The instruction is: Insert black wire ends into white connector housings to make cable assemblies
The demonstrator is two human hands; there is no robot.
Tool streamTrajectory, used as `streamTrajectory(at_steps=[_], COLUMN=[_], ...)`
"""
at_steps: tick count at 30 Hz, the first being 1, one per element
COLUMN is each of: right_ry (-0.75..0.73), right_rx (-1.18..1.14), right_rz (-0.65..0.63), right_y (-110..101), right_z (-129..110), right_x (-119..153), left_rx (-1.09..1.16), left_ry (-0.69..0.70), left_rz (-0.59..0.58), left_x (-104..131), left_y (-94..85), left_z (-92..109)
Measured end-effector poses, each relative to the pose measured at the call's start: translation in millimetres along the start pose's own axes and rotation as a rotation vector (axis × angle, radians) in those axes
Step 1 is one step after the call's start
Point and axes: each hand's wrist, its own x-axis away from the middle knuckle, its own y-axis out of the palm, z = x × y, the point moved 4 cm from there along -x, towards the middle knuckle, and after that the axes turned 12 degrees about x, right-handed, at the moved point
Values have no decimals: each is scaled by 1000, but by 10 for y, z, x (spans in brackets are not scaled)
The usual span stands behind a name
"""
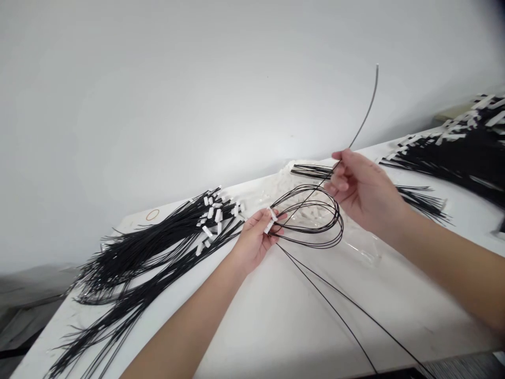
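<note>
In the middle of the head view, my left hand [258,237] is closed on a white connector [270,221]. Several thin black wires loop out from this connector to the right and back, forming a rounded bundle [338,223]. Two long wire ends [335,289] trail from it toward the table's front edge. To the right and higher, my right hand [357,187] pinches one black wire [365,118] between thumb and fingers. That wire's free end curves up above the hand, while its lower part runs down toward the connector.
A large pile of black wires with white connectors [158,247] lies on the left of the white table [307,326]. More such wires [465,150] are heaped at the far right. A clear plastic bag [363,251] lies behind the hands. An orange rubber band [152,215] rests near the wall.
</note>
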Motion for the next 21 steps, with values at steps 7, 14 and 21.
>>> streamTrajectory(at_steps=[7,14,21], right_ry=[-35,-295,-534], right_rx=[-67,827,1109], right_rz=[89,-191,-152], right_y=[-116,151,198], right_z=[-147,-37,-52], right_x=[-82,238,353], left_rx=[-6,-4,9], left_ry=[12,9,24], left_rz=[14,-2,-24], left_x=[-10,-16,-9], left_y=[-12,-2,2], left_z=[3,8,5])
